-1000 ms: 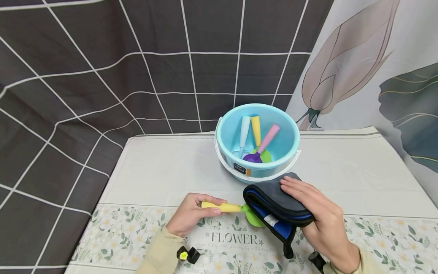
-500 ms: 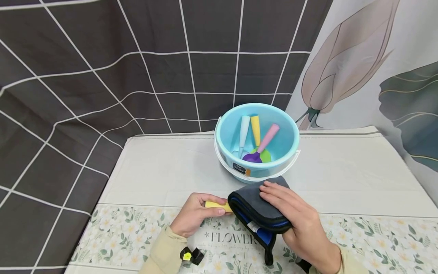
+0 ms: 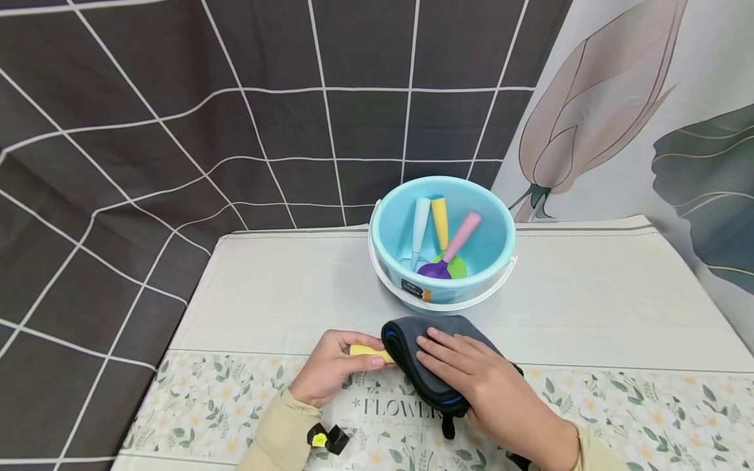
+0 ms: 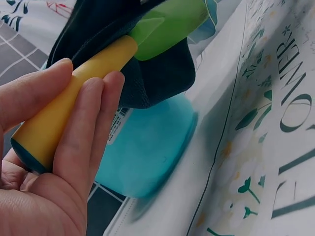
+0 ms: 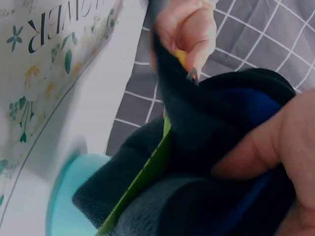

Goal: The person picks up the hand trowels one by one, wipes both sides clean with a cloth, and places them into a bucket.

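My left hand [image 3: 332, 369] pinches the yellow handle of a toy shovel [image 4: 74, 105] between thumb and fingers. Its green head shows in the left wrist view, lying against a dark cloth; in the head view the cloth hides it. With my right hand [image 3: 489, 389] I hold this folded grey cloth [image 3: 406, 333], which has black edging and a blue inner side. In the right wrist view the cloth is folded about the green head, with the right thumb [image 5: 251, 157] pressing one side. The fingers on the far side are hidden there.
Just behind the hands stands a light blue bucket [image 3: 489, 242] with a white handle hanging at its front. Inside lie a blue tool [image 3: 421, 222], a yellow-handled one [image 3: 440, 222] and a pink-and-purple one [image 3: 462, 235]. A dark checked curtain [image 3: 283, 131] hangs behind the table.
My right hand has moved left with the cloth, which now covers the green head and part of the handle in the head view. The left hand has barely moved.
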`<state>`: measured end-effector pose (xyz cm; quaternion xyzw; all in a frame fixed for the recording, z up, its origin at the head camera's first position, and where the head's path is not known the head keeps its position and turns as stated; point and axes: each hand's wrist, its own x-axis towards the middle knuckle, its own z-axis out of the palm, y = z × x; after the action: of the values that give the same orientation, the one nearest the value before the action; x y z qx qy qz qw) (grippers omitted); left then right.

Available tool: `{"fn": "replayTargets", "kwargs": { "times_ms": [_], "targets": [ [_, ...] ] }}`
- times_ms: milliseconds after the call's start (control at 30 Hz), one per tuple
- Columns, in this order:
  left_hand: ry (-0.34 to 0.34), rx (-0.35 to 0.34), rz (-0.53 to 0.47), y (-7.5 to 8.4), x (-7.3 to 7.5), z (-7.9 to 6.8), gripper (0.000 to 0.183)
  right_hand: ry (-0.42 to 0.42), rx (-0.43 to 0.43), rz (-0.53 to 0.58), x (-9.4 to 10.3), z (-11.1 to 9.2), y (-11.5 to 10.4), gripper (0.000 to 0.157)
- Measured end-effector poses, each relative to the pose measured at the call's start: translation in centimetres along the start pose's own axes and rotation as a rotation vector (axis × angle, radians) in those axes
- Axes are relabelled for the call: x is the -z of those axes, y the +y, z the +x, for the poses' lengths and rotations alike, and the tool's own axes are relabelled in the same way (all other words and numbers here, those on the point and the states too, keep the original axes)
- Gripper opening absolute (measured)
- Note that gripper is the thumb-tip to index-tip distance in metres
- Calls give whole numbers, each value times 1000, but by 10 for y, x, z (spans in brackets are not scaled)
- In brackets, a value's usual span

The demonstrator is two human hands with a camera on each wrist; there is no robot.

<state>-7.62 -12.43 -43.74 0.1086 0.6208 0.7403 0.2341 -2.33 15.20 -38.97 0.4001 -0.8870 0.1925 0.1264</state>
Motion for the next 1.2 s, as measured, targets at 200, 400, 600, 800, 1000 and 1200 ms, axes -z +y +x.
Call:
{"fn": "replayTargets", "kwargs": {
  "times_ms": [200, 400, 600, 800, 1000, 1200],
  "targets": [
    [15, -30, 35, 2, 1, -3, 33, -56, -10, -23, -1, 1, 3, 89],
    [27, -37, 50, 4, 0, -4, 34, -66, -32, -39, -1, 0, 5, 87],
    [29, -32, 47, 4, 0, -4, 34, -69, -63, -22, -1, -2, 5, 91],
    [22, -39, 37, 3, 2, -3, 33, -50, -79, -21, -1, -3, 5, 91],
    [8, -58, 22, 4, 3, -4, 31, -45, -87, -44, 2, -6, 9, 90],
    [-6, -77, -29, 5, 5, -6, 29, -25, -102, -56, 4, -10, 12, 91]
  ]
}}
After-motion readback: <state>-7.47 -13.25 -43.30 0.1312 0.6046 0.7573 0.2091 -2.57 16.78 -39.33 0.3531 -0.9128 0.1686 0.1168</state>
